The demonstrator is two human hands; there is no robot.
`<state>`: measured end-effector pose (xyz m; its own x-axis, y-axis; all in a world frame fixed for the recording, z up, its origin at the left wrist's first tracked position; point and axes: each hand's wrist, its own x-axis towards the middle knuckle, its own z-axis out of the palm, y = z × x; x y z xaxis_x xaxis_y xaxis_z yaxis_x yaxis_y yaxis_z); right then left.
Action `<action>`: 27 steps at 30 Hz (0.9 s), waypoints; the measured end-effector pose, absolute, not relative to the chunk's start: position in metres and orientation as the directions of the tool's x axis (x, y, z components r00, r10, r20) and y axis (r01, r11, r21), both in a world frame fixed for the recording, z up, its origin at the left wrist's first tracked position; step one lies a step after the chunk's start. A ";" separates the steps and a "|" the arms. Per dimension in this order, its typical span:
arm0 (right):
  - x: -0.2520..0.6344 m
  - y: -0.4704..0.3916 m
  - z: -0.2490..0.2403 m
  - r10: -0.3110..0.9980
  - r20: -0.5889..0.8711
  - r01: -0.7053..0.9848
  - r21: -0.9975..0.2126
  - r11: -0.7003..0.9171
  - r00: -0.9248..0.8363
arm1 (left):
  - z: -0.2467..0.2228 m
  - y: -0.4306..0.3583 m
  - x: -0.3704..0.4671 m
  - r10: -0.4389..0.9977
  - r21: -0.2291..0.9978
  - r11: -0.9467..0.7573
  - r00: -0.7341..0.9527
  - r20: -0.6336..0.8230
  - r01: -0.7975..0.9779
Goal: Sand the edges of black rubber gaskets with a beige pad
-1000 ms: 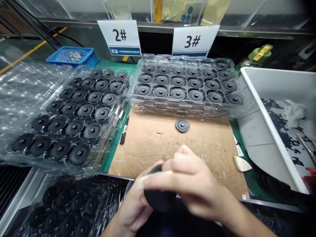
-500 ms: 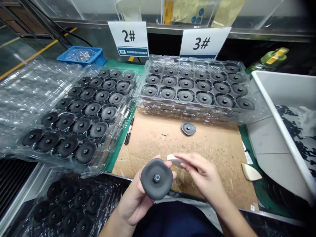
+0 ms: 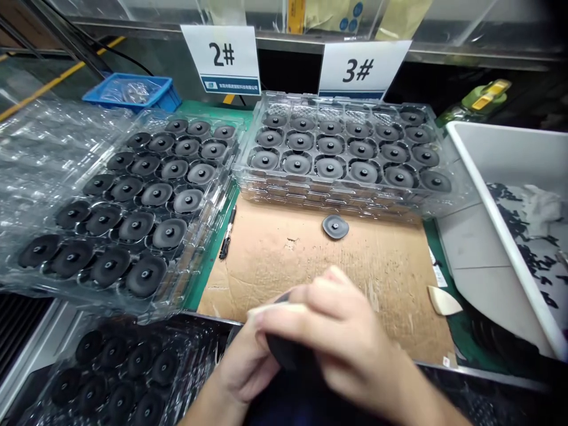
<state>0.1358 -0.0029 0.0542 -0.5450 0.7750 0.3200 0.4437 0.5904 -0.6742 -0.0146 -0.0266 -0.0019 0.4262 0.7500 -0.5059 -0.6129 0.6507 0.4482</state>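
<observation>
The left hand, fingers bent, grips one black disc by the cardboard's near edge; the right hand curls over it, its hold hidden. Beyond, open cardboard separates one pen from one wedge; one loose disc lies near the back tray.

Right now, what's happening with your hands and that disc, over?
Left hand: grip on black disc. Right hand across it, hiding much of it. Loose disc ahead on cardboard, apart from both hands.
</observation>
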 end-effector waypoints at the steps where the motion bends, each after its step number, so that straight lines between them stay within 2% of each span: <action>1: 0.133 -0.003 0.055 0.814 0.252 0.520 -0.663 0.539 -0.524 | -0.003 -0.028 -0.016 0.753 0.467 0.649 0.425 -0.501 -0.600; 2: 0.130 -0.002 0.054 0.852 0.212 0.600 -0.629 0.494 -0.479 | -0.006 -0.029 -0.017 0.748 0.492 0.658 0.417 -0.517 -0.571; 4: 0.124 -0.002 0.054 0.838 0.254 0.636 -0.557 0.535 -0.482 | -0.011 -0.034 -0.020 0.722 0.543 0.687 0.370 -0.585 -0.482; 5: 0.122 0.000 0.053 0.793 0.299 0.587 -0.546 0.598 -0.530 | -0.013 -0.036 -0.020 0.713 0.562 0.696 0.341 -0.613 -0.447; 7: 0.121 0.005 0.050 0.712 0.342 0.430 -0.612 0.664 -0.613 | -0.017 -0.037 -0.022 0.718 0.579 0.690 0.310 -0.623 -0.434; 8: 0.124 0.009 0.046 0.729 0.326 0.390 -0.677 0.624 -0.602 | -0.017 -0.037 -0.022 0.732 0.584 0.675 0.311 -0.606 -0.451; 10: 0.134 0.015 0.030 0.864 0.220 0.429 -0.796 0.427 -0.453 | -0.018 -0.035 -0.025 0.767 0.562 0.631 0.319 -0.557 -0.535; 13: 0.151 0.012 -0.008 0.973 0.047 0.495 -0.854 0.157 -0.226 | -0.018 -0.031 -0.031 0.793 0.442 0.574 0.334 -0.509 -0.689; 15: 0.155 0.002 -0.036 0.975 0.003 0.508 -0.853 0.118 -0.222 | -0.018 -0.030 -0.034 0.798 0.360 0.549 0.346 -0.493 -0.755; 17: 0.155 -0.010 -0.056 0.966 -0.008 0.520 -0.844 0.131 -0.257 | -0.019 -0.030 -0.036 0.801 0.335 0.537 0.343 -0.491 -0.774; 21: 0.149 -0.015 -0.043 0.977 -0.016 0.542 -0.834 0.105 -0.213 | -0.017 -0.030 -0.031 0.800 0.350 0.544 0.347 -0.489 -0.762; 24: 0.137 -0.012 0.001 0.992 0.104 0.512 -0.850 0.128 -0.076 | -0.014 -0.029 -0.026 0.817 0.394 0.527 0.320 -0.480 -0.753; 25: 0.131 -0.012 0.016 0.980 0.190 0.496 -0.846 0.198 -0.068 | -0.013 -0.029 -0.025 0.820 0.405 0.523 0.312 -0.481 -0.750; 27: 0.119 -0.015 0.038 0.922 0.344 0.460 -0.799 0.388 -0.180 | -0.011 -0.029 -0.025 0.824 0.424 0.521 0.306 -0.477 -0.741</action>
